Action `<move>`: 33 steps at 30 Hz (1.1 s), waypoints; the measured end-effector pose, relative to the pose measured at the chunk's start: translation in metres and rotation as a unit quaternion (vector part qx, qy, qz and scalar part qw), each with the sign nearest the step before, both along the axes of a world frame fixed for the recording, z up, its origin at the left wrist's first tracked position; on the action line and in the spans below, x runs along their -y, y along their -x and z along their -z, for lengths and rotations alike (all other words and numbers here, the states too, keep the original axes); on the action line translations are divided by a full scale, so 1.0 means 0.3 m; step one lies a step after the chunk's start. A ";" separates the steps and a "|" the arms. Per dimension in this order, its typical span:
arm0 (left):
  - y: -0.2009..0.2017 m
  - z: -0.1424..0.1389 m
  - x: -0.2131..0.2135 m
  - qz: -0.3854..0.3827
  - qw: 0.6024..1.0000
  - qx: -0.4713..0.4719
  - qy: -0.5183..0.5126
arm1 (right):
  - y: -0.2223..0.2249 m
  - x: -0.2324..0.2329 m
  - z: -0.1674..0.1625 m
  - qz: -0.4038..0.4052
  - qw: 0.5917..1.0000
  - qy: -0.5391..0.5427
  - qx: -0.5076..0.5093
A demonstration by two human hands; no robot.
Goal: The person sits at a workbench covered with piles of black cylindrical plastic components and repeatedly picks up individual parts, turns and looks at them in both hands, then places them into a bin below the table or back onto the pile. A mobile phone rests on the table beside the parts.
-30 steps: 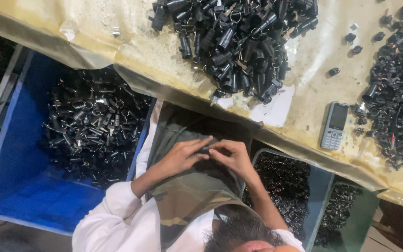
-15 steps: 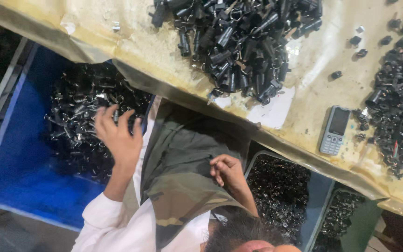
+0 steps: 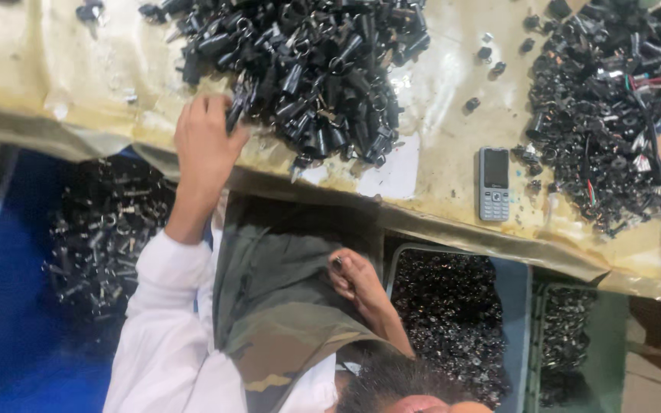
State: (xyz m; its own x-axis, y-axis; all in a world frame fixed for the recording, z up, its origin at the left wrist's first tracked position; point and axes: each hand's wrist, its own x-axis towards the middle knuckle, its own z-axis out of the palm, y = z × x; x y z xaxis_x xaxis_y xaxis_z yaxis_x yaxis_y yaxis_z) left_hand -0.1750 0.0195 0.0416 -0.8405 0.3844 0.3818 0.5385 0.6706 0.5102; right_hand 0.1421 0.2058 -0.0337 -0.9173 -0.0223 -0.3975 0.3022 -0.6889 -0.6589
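**Left hand at the parts pile, right hand in the lap**

The left hand [image 3: 204, 145] reaches onto the table [image 3: 47, 69], fingers closed on a black part [image 3: 236, 113] at the pile's [image 3: 307, 69] edge. The right hand [image 3: 355, 279] rests over camouflage cloth [image 3: 277, 306], fingers seemingly pinching a small dark piece [image 3: 337, 262].

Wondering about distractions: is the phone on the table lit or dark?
Dark: the phone lies face up beside the parts, its screen black.
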 end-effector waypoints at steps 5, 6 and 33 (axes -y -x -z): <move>-0.094 -0.017 0.045 -0.006 0.996 -0.085 0.011 | -0.055 -0.013 0.061 0.052 0.994 -0.068 0.062; -0.102 -0.026 0.051 -0.006 0.995 -0.103 -0.011 | -0.050 -0.019 0.064 0.057 0.991 -0.089 0.077; -0.566 0.179 0.048 0.306 0.871 0.336 -0.187 | 0.196 -0.011 -0.137 -0.036 0.832 -0.551 -0.062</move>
